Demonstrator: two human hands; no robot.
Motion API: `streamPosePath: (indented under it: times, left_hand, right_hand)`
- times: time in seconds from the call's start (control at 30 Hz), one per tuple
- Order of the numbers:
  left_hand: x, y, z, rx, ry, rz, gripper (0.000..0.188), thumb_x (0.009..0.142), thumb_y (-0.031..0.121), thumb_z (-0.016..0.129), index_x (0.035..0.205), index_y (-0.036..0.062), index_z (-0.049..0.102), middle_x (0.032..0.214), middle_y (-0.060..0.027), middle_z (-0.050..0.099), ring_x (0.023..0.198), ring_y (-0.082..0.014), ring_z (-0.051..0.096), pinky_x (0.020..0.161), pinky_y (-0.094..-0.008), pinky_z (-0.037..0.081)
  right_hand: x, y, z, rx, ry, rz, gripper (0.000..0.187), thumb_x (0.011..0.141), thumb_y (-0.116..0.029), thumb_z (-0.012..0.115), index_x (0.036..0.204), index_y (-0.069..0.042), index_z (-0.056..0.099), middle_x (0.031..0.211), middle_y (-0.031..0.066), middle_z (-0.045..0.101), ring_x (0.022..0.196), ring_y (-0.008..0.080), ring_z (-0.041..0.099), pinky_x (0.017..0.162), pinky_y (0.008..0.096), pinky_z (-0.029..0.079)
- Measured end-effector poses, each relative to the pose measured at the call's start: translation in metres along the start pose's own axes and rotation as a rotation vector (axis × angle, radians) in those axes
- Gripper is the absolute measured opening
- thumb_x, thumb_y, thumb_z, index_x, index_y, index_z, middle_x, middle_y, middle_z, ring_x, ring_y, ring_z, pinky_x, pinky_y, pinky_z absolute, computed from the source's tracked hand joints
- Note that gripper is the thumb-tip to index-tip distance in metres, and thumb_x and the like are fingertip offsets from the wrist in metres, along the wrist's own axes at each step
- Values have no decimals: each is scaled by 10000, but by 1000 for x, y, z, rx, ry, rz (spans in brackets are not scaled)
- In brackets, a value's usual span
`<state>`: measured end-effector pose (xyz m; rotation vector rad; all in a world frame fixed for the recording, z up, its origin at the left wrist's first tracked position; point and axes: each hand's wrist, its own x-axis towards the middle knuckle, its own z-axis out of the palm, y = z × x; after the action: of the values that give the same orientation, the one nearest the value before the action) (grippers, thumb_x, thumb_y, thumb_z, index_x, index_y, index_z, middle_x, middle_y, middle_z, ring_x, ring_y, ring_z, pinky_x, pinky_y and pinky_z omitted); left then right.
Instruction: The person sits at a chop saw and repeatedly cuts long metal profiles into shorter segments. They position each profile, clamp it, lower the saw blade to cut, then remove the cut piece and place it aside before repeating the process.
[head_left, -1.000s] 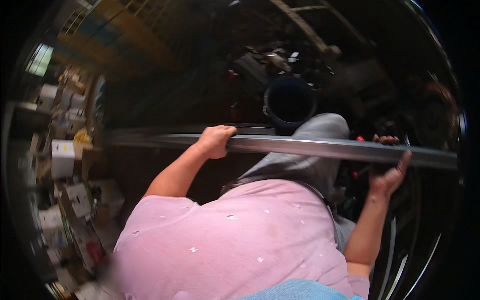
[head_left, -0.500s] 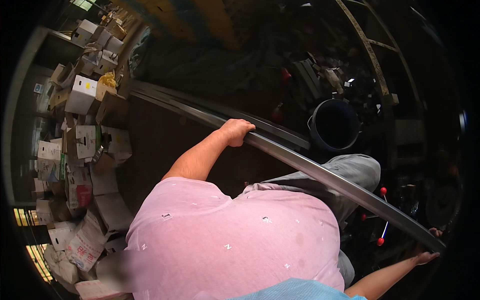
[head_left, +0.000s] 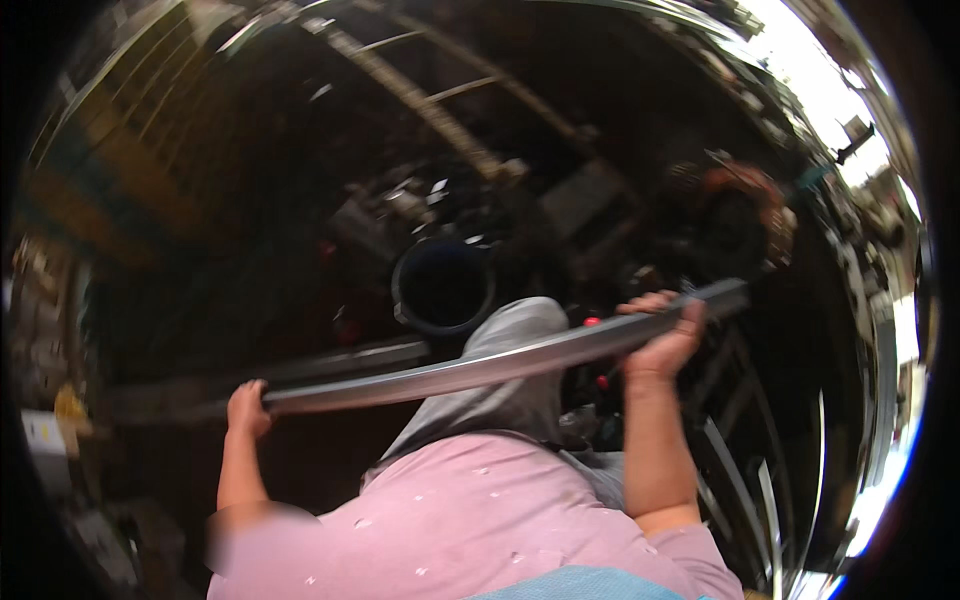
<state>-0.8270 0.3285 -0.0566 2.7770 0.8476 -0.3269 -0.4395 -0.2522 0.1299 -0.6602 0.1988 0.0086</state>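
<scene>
A long grey metal profile (head_left: pixel 450 378) stretches across in front of my body, over my bent knee. My left hand (head_left: pixel 249 408) is closed around it on the left side. Near its right end my right hand (head_left: pixel 668 335) grips it, with the thumb up on the near side and fingers over the far side. The bar's right end sticks out past this hand and sits a little higher in the picture. Its left part runs on beyond my left hand into a dark blur. Behind it lies another metal bar (head_left: pixel 385 354), apart from my hands.
A dark round bucket (head_left: pixel 444 285) stands beyond my knee, with scraps heaped behind it. A metal frame like a ladder (head_left: pixel 420 100) lies farther off. An orange-rimmed round object (head_left: pixel 745 220) is at the far right. Boxes (head_left: pixel 45 433) line the left edge.
My head view has swung to the right. My right hand has shifted from under the bar's end to a grip around it. My left hand still holds the bar.
</scene>
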Motion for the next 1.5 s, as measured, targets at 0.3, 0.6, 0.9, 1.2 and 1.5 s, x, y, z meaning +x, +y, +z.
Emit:
streamPosePath:
  times: [0.3,0.6,0.9,1.2,1.5]
  left_hand:
    - [39,286,-108,-218,50,530,650,720,226,956,1309,143,693,1171,-149,786,1083,-391,759,949,-489,612]
    - [116,112,35,151,-160,171,577,783,29,784,1340,166,726,1343,-145,754,1313,-377,688,1075,-488,580]
    - [82,47,159,316,-417,-39,471,949,59,702,1381,241,738,1339,-72,785,1282,-319,739,1038,-462,626]
    - [93,51,190,421,-543,-116,312,1008,144,719,1317,170,750,1405,-94,750,1332,-320,711,1059,-467,617]
    - [106,66,191,334,-427,-214,382,1031,318,748,1363,132,713,1461,-110,700,1377,-338,669,1096,-489,601]
  right_hand:
    - [-67,186,25,-254,-60,727,329,1082,-426,721,1243,-139,722,1245,61,793,1146,195,748,985,385,614]
    - [-54,43,26,-876,-748,622,539,1062,-277,781,1493,19,649,1244,113,804,1139,175,753,1042,329,591]
    - [-60,-51,-103,-569,-50,475,553,1187,-457,518,1476,-3,645,1324,198,777,1160,301,771,1068,441,600]
    - [-88,-22,-100,-738,23,562,482,1182,-385,527,1451,-2,642,1285,194,786,1123,293,779,1017,423,611]
    - [-106,-10,-108,-753,19,553,454,1179,-362,548,1446,-7,641,1257,181,795,1089,271,780,976,388,620]
